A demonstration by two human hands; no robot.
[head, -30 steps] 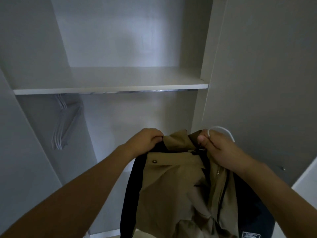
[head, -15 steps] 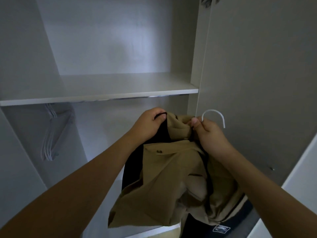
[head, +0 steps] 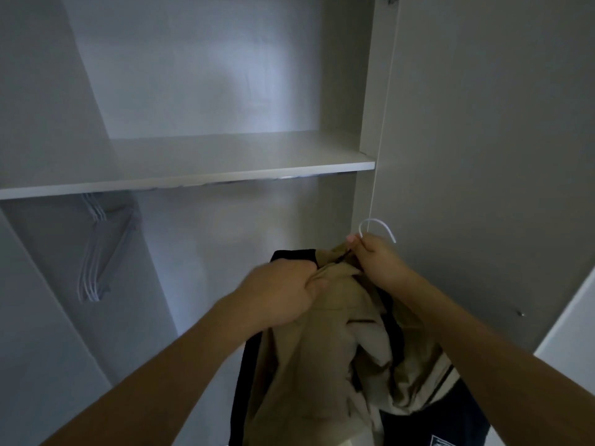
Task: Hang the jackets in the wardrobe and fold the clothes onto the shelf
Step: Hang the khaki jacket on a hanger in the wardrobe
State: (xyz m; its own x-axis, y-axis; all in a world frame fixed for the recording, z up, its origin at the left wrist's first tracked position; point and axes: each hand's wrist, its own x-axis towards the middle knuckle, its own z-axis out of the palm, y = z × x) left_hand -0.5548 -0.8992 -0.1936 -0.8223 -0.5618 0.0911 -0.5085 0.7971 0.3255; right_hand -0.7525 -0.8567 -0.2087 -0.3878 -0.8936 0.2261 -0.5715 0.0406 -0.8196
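Head view. Left hand [head: 283,294] lower than half a second back, slid off the black collar edge and now bunched on the tan shoulder cloth of the jacket [head: 325,346], fingers curled into the fabric though blurred by motion. Right hand [head: 378,262] raised a little and carried toward the right side panel of the wardrobe [head: 370,91], its grip pinching the neck of the white hanger [head: 376,228] together with the collar; hook now standing clear above the knuckles, open end pointing right. Jacket bunched and hanging between both forearms, tan outside with black lining showing at the left edge and at the collar, well below the front edge of the shelf [head: 193,180] and in front of the lower compartment, touching neither. Dark fabric with a pale label [head: 450,441] at the bottom right, beneath the jacket; whether part of the same garment, impossible to tell.

Under the shelf's front edge, a glint of the metal rail [head: 289,177], and near its left end a bundle of spare hangers [head: 99,252] hanging.

Judged from this: shoulder being settled over the hanger arm, dressing nearly done, hanging not yet begun. Next, likely a lift of the hook up to the rail, needing clearance under the shelf edge and a free stretch right of the spares.
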